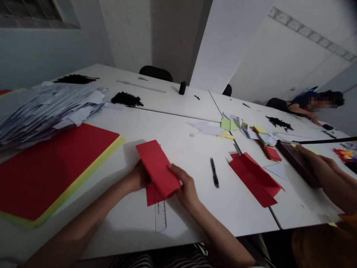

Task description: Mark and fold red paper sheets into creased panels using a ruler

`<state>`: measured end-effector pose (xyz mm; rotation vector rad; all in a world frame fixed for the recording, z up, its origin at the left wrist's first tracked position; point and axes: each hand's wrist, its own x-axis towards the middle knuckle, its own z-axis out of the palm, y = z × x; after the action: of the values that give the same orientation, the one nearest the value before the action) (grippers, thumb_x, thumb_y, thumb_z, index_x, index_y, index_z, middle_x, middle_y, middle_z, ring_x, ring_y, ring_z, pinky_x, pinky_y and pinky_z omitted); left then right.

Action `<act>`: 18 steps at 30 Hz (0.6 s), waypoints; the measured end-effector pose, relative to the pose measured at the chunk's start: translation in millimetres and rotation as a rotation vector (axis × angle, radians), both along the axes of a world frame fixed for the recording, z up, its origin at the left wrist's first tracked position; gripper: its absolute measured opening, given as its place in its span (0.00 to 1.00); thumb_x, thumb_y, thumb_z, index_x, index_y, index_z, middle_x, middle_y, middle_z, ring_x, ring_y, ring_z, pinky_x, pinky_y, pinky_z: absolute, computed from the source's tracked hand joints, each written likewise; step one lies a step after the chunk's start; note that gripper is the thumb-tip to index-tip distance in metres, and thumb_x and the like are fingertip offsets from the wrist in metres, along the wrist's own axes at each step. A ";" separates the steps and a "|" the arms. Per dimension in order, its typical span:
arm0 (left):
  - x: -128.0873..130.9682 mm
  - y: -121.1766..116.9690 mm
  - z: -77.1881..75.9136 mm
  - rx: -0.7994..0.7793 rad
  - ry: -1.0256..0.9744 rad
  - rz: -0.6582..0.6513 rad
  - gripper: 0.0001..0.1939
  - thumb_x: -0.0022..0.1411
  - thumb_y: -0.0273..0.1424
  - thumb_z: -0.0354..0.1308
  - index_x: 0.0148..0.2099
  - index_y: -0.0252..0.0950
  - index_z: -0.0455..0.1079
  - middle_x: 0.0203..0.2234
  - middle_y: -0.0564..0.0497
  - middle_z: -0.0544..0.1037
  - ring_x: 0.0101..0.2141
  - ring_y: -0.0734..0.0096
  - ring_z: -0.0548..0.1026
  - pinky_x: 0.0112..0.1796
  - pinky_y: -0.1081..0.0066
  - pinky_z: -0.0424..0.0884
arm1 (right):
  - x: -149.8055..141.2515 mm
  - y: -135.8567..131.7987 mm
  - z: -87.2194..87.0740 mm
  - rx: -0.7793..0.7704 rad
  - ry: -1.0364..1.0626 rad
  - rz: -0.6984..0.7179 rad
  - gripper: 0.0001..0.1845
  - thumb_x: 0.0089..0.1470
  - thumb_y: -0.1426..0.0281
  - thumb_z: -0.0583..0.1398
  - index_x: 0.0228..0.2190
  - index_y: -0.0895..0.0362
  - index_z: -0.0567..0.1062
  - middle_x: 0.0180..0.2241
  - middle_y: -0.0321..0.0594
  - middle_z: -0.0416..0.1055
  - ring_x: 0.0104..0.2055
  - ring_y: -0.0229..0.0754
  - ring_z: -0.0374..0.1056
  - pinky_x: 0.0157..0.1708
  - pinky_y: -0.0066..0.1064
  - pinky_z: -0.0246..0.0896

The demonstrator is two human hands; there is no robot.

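Note:
A red sheet of paper (157,163), bent over on itself, is held up between my two hands above the table. My left hand (141,176) grips its left side, with the fingers partly hidden behind the paper. On the right edge, my right hand (185,186) pinches it, thumb on top. Beneath the paper lies a clear ruler (161,217), its upper part covered. A black pen (214,173) rests on the table to the right of my right hand. Farther right are folded red papers (253,178).
At left, a stack of red, yellow and green sheets (55,167) lies by a heap of white papers (55,111). Paper scraps (209,127) lie ahead. At right, a co-worker's hands (315,160) rest on a dark board (297,162). Another person (309,104) sits farther back.

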<state>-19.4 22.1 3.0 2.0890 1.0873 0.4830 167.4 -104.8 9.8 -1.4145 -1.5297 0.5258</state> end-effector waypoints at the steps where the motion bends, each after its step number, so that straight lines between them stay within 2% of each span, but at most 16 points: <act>1: -2.2 4.5 2.3 0.051 0.034 -0.071 0.15 0.61 0.32 0.60 0.50 0.41 0.71 0.53 0.47 0.71 0.55 0.56 0.66 0.58 0.48 0.56 | 14.1 6.5 -1.0 -0.034 0.166 -0.049 0.23 0.55 0.68 0.54 0.52 0.54 0.72 0.52 0.44 0.71 0.54 0.49 0.66 0.54 0.42 0.62; 3: -7.6 12.1 3.7 0.170 0.117 -0.182 0.17 0.59 0.30 0.58 0.51 0.44 0.72 0.58 0.49 0.67 0.60 0.54 0.61 0.61 0.47 0.48 | 41.6 16.4 -3.0 -0.138 0.500 -0.176 0.20 0.55 0.63 0.55 0.47 0.57 0.76 0.45 0.44 0.75 0.48 0.52 0.70 0.47 0.41 0.67; 5: -12.9 18.3 2.4 0.247 0.152 -0.174 0.16 0.61 0.32 0.53 0.51 0.42 0.72 0.61 0.47 0.63 0.61 0.54 0.59 0.59 0.50 0.54 | 63.4 22.2 -4.1 -0.251 0.826 -0.223 0.24 0.55 0.55 0.57 0.46 0.59 0.75 0.42 0.47 0.76 0.45 0.54 0.72 0.41 0.42 0.70; 7: -16.4 23.3 0.6 0.269 0.136 -0.125 0.15 0.61 0.35 0.52 0.47 0.39 0.73 0.58 0.44 0.66 0.58 0.55 0.63 0.56 0.56 0.62 | 77.2 25.1 -4.8 -0.295 1.023 -0.184 0.28 0.54 0.50 0.58 0.47 0.57 0.74 0.45 0.47 0.75 0.45 0.54 0.73 0.39 0.42 0.71; 10: -17.1 28.4 -1.1 0.287 0.116 -0.080 0.14 0.60 0.35 0.51 0.45 0.37 0.71 0.54 0.43 0.70 0.55 0.57 0.68 0.53 0.60 0.66 | 86.8 28.7 -7.9 -0.293 1.119 -0.134 0.27 0.53 0.49 0.60 0.46 0.55 0.74 0.47 0.47 0.74 0.46 0.53 0.72 0.41 0.43 0.71; 13: -14.3 31.2 -2.4 0.314 0.138 -0.034 0.18 0.58 0.31 0.50 0.50 0.35 0.68 0.53 0.41 0.70 0.54 0.57 0.68 0.53 0.60 0.67 | 91.1 34.5 -15.0 -0.296 1.176 -0.154 0.27 0.51 0.49 0.62 0.44 0.57 0.75 0.44 0.49 0.76 0.46 0.55 0.73 0.42 0.45 0.70; 16: -9.0 32.6 -3.4 0.316 0.191 0.013 0.23 0.55 0.26 0.50 0.54 0.34 0.65 0.55 0.40 0.69 0.56 0.56 0.67 0.55 0.58 0.65 | 96.3 38.7 -20.9 -0.261 1.190 -0.132 0.28 0.51 0.48 0.61 0.45 0.56 0.74 0.44 0.48 0.75 0.44 0.54 0.73 0.38 0.43 0.71; 18: -3.6 33.0 -2.9 0.310 0.221 0.033 0.28 0.52 0.23 0.49 0.57 0.33 0.63 0.56 0.40 0.68 0.58 0.56 0.65 0.57 0.57 0.62 | 101.0 38.3 -20.6 -0.225 1.151 -0.166 0.28 0.51 0.48 0.61 0.46 0.55 0.73 0.44 0.46 0.75 0.42 0.52 0.74 0.35 0.39 0.71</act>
<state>-23.0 55.2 0.2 2.4447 1.2385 0.4681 268.4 -66.5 -10.8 -1.0350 -0.4314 1.1664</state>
